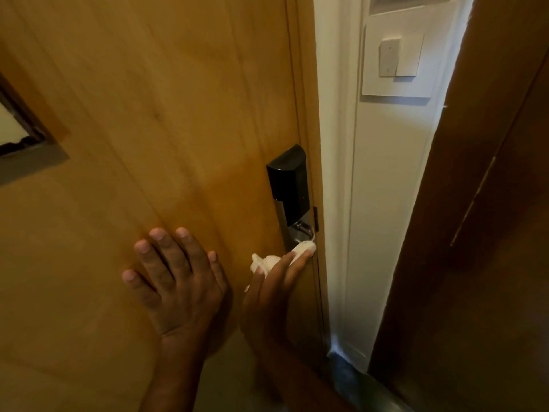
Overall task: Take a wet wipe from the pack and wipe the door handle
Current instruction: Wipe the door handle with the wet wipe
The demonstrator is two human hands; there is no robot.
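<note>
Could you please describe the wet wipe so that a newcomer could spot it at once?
Find the wooden door and follow its right edge down to the black lock. Just below, the right hand presses a crumpled wet wipe against the metal plate, the only white thing on the door.
</note>
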